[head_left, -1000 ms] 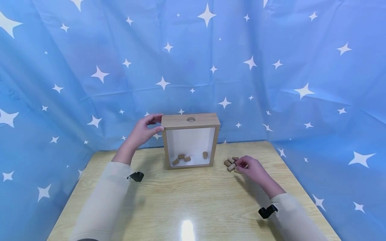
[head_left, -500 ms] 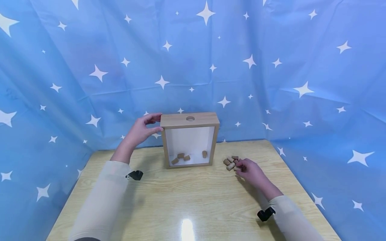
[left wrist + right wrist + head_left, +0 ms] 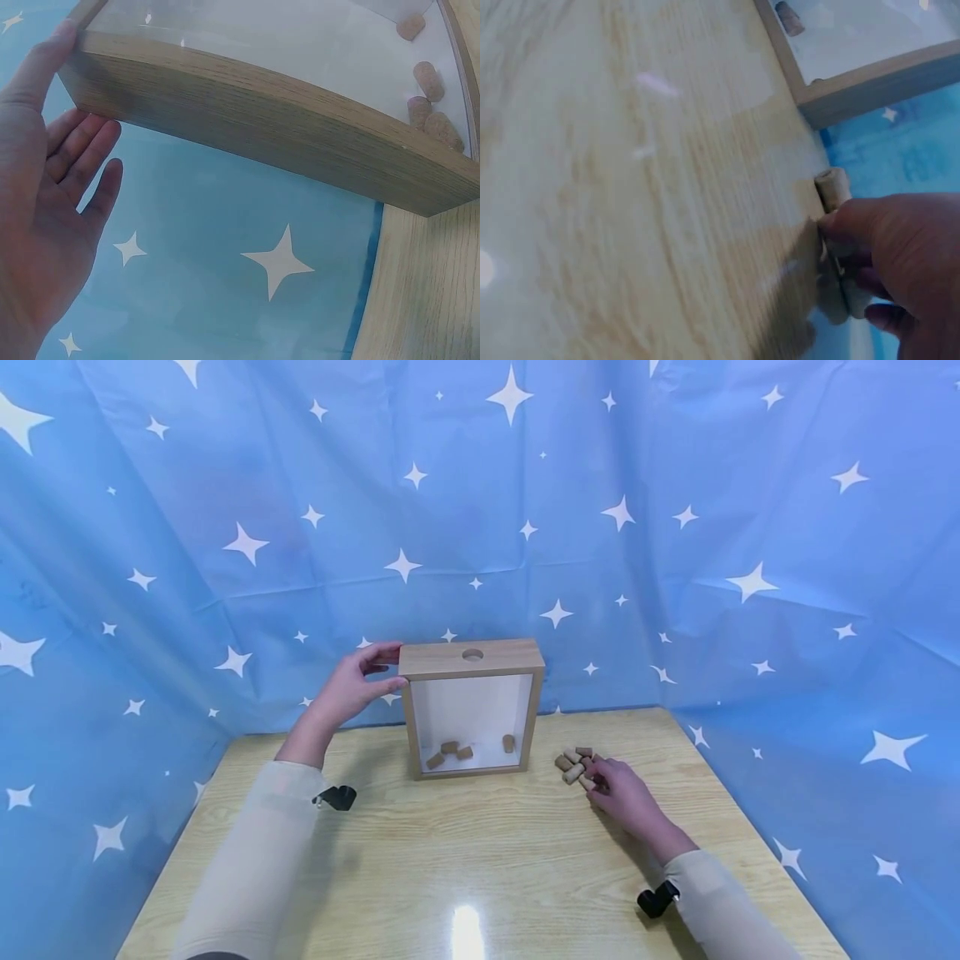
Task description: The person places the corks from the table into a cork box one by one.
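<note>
A shallow wooden display box with a clear front stands upright on the table, a round hole in its top. Several corks lie inside along its bottom. My left hand grips the box's upper left corner, thumb at the front edge and fingertips behind, as the left wrist view shows. Right of the box lies a small pile of corks. At the pile's near right side, my right hand pinches a cork between thumb and fingers, which partly hide it. One cork lies just past the thumb in the right wrist view.
The light wood table ends close behind the box. A blue curtain with white stars hangs at the back and both sides. A black band sits on the right sleeve, another band on the left.
My right hand has shifted slightly toward the near side, and the cork at its thumb has turned to a slant. The left hand and the box stay in place.
</note>
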`<action>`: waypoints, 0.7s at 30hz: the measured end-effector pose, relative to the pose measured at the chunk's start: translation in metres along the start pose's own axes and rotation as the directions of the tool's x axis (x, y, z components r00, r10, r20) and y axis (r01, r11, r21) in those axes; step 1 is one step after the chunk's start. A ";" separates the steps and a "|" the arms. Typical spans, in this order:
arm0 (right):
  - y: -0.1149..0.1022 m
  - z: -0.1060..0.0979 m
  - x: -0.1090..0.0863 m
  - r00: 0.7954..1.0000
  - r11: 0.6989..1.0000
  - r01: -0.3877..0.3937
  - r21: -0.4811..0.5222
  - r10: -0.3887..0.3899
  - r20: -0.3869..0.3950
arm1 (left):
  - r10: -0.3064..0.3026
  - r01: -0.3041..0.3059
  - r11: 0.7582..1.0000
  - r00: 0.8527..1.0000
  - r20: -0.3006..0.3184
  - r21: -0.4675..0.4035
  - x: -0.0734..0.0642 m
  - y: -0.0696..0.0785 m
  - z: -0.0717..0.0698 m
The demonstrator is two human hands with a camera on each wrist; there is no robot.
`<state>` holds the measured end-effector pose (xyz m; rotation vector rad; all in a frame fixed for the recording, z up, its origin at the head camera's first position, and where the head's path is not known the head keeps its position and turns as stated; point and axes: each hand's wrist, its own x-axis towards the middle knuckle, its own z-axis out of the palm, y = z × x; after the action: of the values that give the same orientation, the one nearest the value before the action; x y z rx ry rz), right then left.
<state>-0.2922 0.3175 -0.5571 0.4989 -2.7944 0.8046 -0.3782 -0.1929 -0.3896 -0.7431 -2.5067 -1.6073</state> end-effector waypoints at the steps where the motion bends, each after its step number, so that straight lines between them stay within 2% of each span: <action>1: 0.000 0.001 0.000 1.000 1.000 0.002 0.002 -0.002 -0.009 | 0.000 0.000 1.000 1.000 0.000 0.001 0.000 0.000 0.000; 6: 0.001 0.004 -0.003 0.999 0.999 -0.023 0.034 0.024 -0.032 | -0.008 0.008 1.000 1.000 0.001 0.013 0.000 0.001 0.001; 10: -0.002 0.004 -0.004 0.997 0.991 -0.069 0.119 0.074 -0.034 | -0.016 0.016 1.000 1.000 0.000 0.007 0.001 0.000 0.002; 14: -0.006 0.001 -0.004 0.992 0.969 -0.109 0.223 0.121 -0.039 | -0.022 0.022 1.000 1.000 -0.001 -0.003 0.000 0.000 0.001; 17: -0.010 -0.003 -0.001 0.990 0.954 -0.106 0.280 0.129 -0.065 | -0.025 0.025 1.000 1.000 0.003 -0.012 0.000 0.001 0.002; 21: -0.018 -0.009 0.004 0.989 0.946 -0.055 0.319 0.096 -0.114 | -0.030 0.030 0.999 1.000 0.005 -0.021 -0.001 0.002 0.002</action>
<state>-0.2888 0.3069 -0.5400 0.3727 -2.5907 1.2645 -0.3760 -0.1911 -0.3895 -0.7159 -2.5203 -1.6455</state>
